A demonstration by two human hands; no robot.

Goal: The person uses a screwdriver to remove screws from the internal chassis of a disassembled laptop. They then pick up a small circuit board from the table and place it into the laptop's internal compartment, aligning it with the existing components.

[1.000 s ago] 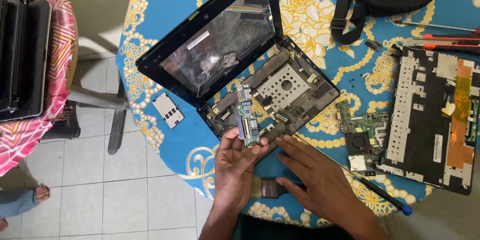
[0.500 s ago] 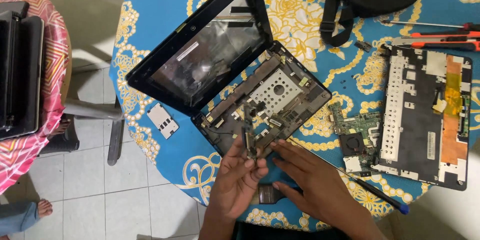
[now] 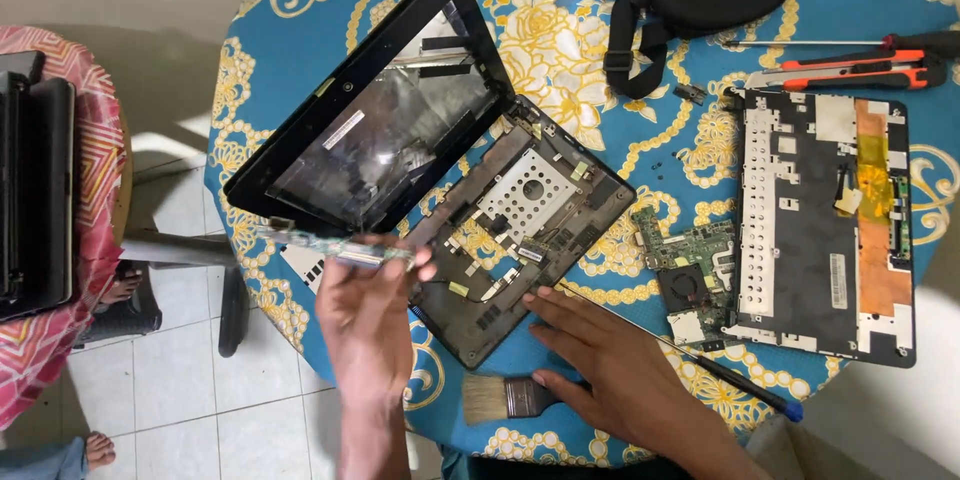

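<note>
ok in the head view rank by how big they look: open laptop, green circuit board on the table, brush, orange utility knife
1. open laptop
2. green circuit board
3. orange utility knife and brush: too close to rank.

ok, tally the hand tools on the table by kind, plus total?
Screwdrivers: 2 (red-handled, blue-tipped)
Utility knife: 1
Brush: 1
Total: 4

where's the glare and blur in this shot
Head view: glare streaks the laptop screen, and bright light washes out the floor at top left. The left hand and the thin circuit strip it holds are motion-blurred. The right hand, the tablecloth and the brush look sharp.
</note>
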